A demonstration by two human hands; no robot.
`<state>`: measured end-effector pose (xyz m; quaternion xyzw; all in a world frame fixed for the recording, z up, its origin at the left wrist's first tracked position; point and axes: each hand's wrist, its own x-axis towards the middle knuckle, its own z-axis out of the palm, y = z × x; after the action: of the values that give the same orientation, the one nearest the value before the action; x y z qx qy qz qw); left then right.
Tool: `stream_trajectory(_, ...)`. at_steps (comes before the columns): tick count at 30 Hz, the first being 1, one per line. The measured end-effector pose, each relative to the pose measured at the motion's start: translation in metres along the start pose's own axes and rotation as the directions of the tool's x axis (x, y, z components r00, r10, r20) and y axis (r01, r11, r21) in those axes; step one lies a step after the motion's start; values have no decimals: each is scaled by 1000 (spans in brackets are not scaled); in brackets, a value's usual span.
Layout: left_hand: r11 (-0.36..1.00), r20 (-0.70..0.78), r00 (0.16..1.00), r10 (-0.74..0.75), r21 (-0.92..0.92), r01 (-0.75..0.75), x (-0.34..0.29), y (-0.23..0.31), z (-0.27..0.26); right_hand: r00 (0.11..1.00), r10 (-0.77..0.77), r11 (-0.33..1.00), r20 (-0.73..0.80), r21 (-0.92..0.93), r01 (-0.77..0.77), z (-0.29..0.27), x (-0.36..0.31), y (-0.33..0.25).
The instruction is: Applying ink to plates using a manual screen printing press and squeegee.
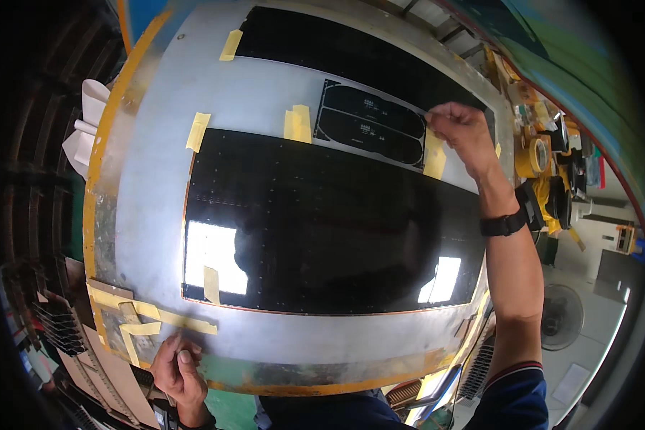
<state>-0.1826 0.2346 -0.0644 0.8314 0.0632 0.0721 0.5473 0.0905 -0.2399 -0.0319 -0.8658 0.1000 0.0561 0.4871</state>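
Observation:
My right hand [462, 132] reaches across the table with thumb and fingers pinched at the right edge of a black film sheet [369, 127]. Two rounded-end panels with small pale markings show on this sheet. Yellow masking tape [435, 158] lies at its right end, below my fingers, and more tape [298, 123] at its left. My left hand [179, 369] is at the near left table edge, fingers curled and thumb close to them. Its fingertips are beside a yellow tape strip [188, 322]; whatever they may hold is hidden.
A large glossy black panel [330, 229] lies mid-table, reflecting windows, with another black panel [337, 43] at the far side. Tape strips mark their corners on the pale tabletop [147, 215]. Tape rolls [532, 158] and tools crowd the right side. Dark racks [32, 186] stand left.

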Motion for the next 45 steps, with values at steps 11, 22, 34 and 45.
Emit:
stream_trajectory(11, 995, 46, 999, -28, -95, 32, 4, -3, -2, 993, 69, 991, -97, -106, -79, -10, -20, -5)
stream_trajectory(22, 996, 31, 999, -27, -88, 30, 1, -4, -5, 985, 169, 984, 33, -63, -167, 6, 11, -10)
stream_trajectory(34, 993, 44, 999, -26, -110, 31, 1, -3, -6, 980, 188, 982, 69, -46, -185, 4, 19, -4)
stream_trajectory(45, 995, 28, 999, -23, -100, 25, 0, -5, -6, 984, 180, 979, 4, -103, -179, 9, 19, -6)
